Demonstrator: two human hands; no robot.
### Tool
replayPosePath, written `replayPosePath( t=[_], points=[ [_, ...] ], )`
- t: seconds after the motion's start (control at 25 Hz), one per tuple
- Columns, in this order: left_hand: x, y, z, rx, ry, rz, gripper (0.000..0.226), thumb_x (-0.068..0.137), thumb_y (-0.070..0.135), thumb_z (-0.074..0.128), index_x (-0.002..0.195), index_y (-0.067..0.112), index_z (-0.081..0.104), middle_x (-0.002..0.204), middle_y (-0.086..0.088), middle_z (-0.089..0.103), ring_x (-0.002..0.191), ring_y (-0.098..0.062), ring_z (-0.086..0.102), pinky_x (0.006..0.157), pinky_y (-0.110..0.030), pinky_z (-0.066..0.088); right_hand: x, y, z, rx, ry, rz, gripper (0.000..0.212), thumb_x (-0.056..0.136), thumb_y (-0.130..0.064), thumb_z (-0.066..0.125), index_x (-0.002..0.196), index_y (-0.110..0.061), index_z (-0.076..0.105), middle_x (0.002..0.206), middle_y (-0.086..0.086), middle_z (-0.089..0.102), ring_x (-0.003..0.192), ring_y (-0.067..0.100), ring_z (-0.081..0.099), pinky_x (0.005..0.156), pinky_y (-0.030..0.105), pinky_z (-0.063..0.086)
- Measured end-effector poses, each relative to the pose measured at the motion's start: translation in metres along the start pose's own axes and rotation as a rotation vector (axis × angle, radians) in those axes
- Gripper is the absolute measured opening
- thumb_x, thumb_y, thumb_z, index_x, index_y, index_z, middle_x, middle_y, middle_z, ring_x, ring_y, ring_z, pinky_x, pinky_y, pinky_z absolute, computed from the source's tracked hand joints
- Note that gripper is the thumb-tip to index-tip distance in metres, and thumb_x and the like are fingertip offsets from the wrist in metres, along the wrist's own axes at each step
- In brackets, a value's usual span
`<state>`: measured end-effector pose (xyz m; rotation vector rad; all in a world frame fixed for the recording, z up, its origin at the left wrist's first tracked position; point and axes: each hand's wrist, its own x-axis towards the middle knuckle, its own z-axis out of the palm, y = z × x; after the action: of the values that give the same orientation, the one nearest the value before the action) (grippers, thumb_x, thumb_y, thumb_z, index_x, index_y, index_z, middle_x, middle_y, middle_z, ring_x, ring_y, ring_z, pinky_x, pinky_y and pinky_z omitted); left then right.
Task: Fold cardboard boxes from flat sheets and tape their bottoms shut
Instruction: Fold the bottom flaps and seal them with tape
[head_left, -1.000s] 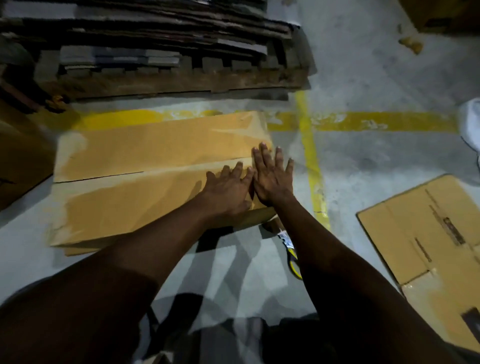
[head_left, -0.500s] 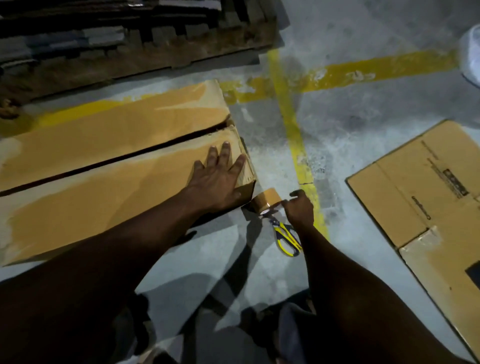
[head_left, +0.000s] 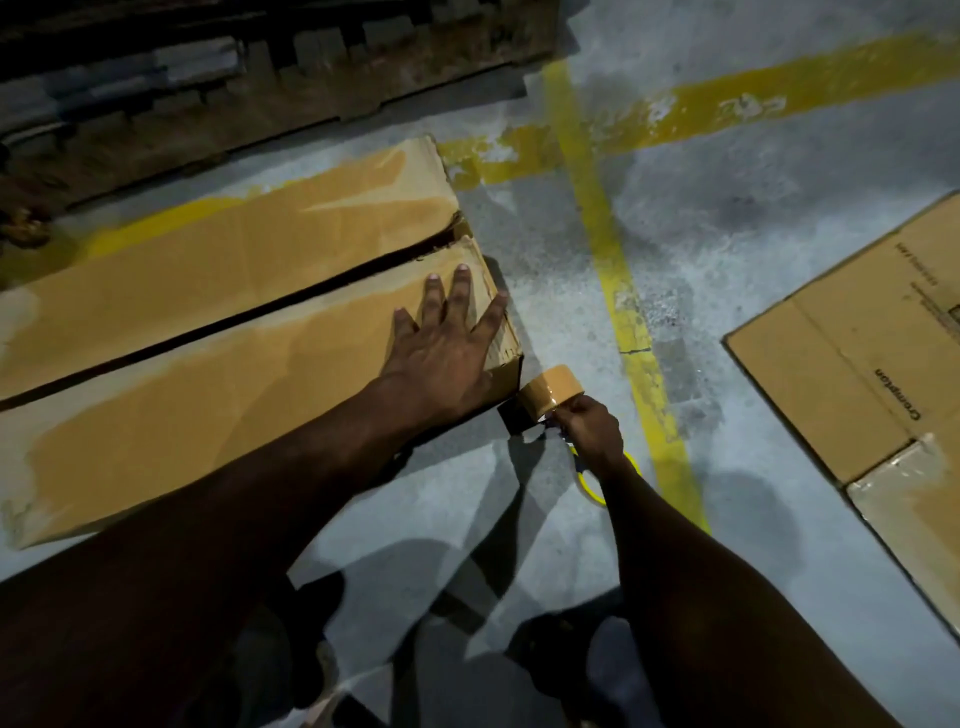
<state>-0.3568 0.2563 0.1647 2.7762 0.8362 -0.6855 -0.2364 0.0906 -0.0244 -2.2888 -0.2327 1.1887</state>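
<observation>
A long brown cardboard box (head_left: 218, 364) lies on the concrete floor, its two bottom flaps folded down with a dark gap running between them. My left hand (head_left: 447, 343) presses flat on the near flap at the box's right end, fingers spread. Just off the box's right corner, my right hand (head_left: 589, 428) grips a roll of brown packing tape (head_left: 550, 389). Yellow-handled scissors (head_left: 592, 480) lie on the floor under my right wrist, partly hidden.
A flattened cardboard box (head_left: 872, 374) with taped patches lies on the floor at the right. A wooden pallet (head_left: 260, 78) loaded with stacked sheets stands behind the box. Yellow floor lines (head_left: 618, 291) cross between them. Bare concrete lies near me.
My right hand left the flap, dropped beside the box corner and took hold of the tape roll. The flap gap opened wider. My left hand stays pressed on the near flap.
</observation>
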Motion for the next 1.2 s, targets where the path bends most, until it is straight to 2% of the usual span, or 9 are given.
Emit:
replayPosePath(
  t=[0.12, 0.2, 0.32, 0.4, 0.52, 0.72, 0.88, 1.04, 1.2],
  points=[
    [0.0, 0.001, 0.003, 0.009, 0.009, 0.003, 0.084, 0.094, 0.044, 0.046, 0.151, 0.027, -0.013, 0.157, -0.017, -0.024, 0.145, -0.044, -0.012, 0.11, -0.066, 0.015, -0.003, 0.022, -0.005, -0.42, 0.068, -0.079, 0.042, 0.074, -0.055, 0.068, 0.105, -0.026, 0.064, 0.113, 0.009, 0.062, 0.111, 0.036, 0.055, 0.088, 0.041, 0.047],
    [-0.001, -0.001, 0.004, 0.002, 0.007, 0.011, 0.082, 0.095, 0.047, 0.043, 0.151, 0.028, -0.014, 0.156, -0.016, -0.026, 0.145, -0.042, -0.014, 0.112, -0.065, 0.013, -0.006, 0.04, -0.009, -0.651, 0.123, -0.079, 0.06, 0.073, -0.058, 0.071, 0.117, -0.021, 0.055, 0.119, 0.011, 0.053, 0.114, 0.038, 0.049, 0.089, 0.044, 0.043],
    [-0.002, -0.006, 0.004, 0.0, 0.008, 0.042, 0.079, 0.097, 0.048, 0.039, 0.151, 0.03, -0.015, 0.156, -0.015, -0.027, 0.145, -0.04, -0.015, 0.114, -0.064, 0.012, -0.011, 0.058, -0.009, -0.749, 0.103, -0.058, 0.078, 0.057, -0.066, 0.079, 0.12, -0.028, 0.05, 0.12, 0.007, 0.045, 0.113, 0.034, 0.046, 0.085, 0.044, 0.043],
    [-0.003, -0.008, 0.005, 0.009, 0.016, 0.051, 0.079, 0.097, 0.046, 0.041, 0.151, 0.03, -0.015, 0.156, -0.015, -0.027, 0.146, -0.04, -0.014, 0.114, -0.063, 0.013, -0.013, 0.063, -0.006, -0.795, 0.092, -0.073, 0.082, 0.055, -0.062, 0.082, 0.121, -0.03, 0.046, 0.121, 0.005, 0.041, 0.113, 0.033, 0.044, 0.083, 0.044, 0.045],
    [-0.004, -0.009, 0.004, 0.011, 0.014, 0.056, 0.08, 0.097, 0.046, 0.043, 0.151, 0.03, -0.013, 0.156, -0.015, -0.027, 0.146, -0.04, -0.014, 0.114, -0.063, 0.014, -0.013, 0.066, -0.001, -0.824, 0.107, -0.053, 0.077, 0.063, -0.046, 0.081, 0.126, -0.029, 0.041, 0.123, 0.006, 0.036, 0.114, 0.035, 0.041, 0.08, 0.043, 0.046],
    [-0.006, -0.016, -0.004, -0.001, -0.04, 0.092, 0.081, 0.096, 0.042, 0.046, 0.152, 0.031, -0.011, 0.157, -0.012, -0.026, 0.146, -0.037, -0.014, 0.115, -0.06, 0.013, -0.007, 0.062, -0.001, -0.84, 0.163, 0.013, 0.07, 0.064, -0.045, 0.081, 0.121, -0.025, 0.045, 0.123, 0.007, 0.035, 0.111, 0.035, 0.042, 0.081, 0.043, 0.043],
    [-0.01, -0.033, -0.015, -0.08, -0.081, 0.142, 0.077, 0.095, 0.036, 0.048, 0.153, 0.031, -0.002, 0.16, -0.011, -0.016, 0.148, -0.034, -0.006, 0.116, -0.055, 0.018, -0.011, 0.04, -0.013, -0.787, 0.43, -0.001, 0.068, 0.062, -0.038, 0.083, 0.118, -0.022, 0.046, 0.119, 0.01, 0.042, 0.107, 0.036, 0.044, 0.08, 0.044, 0.04],
    [-0.025, -0.054, -0.029, -0.238, -0.082, 0.165, 0.077, 0.095, 0.03, 0.053, 0.154, 0.024, 0.005, 0.161, -0.016, 0.005, 0.148, -0.026, 0.01, 0.117, -0.036, 0.023, -0.022, -0.005, -0.037, -0.669, 0.671, -0.019, 0.062, 0.055, -0.026, 0.082, 0.104, -0.019, 0.044, 0.109, 0.012, 0.044, 0.097, 0.035, 0.046, 0.074, 0.042, 0.039],
    [-0.05, -0.052, -0.062, -0.451, 0.059, 0.161, 0.068, 0.095, 0.025, 0.056, 0.153, 0.019, 0.022, 0.156, -0.009, 0.029, 0.14, -0.024, 0.034, 0.104, -0.025, 0.03, -0.061, -0.065, -0.07, -0.582, 0.802, -0.08, 0.052, 0.06, -0.022, 0.077, 0.102, -0.018, 0.047, 0.107, 0.012, 0.045, 0.099, 0.036, 0.046, 0.075, 0.042, 0.037]
  ],
)
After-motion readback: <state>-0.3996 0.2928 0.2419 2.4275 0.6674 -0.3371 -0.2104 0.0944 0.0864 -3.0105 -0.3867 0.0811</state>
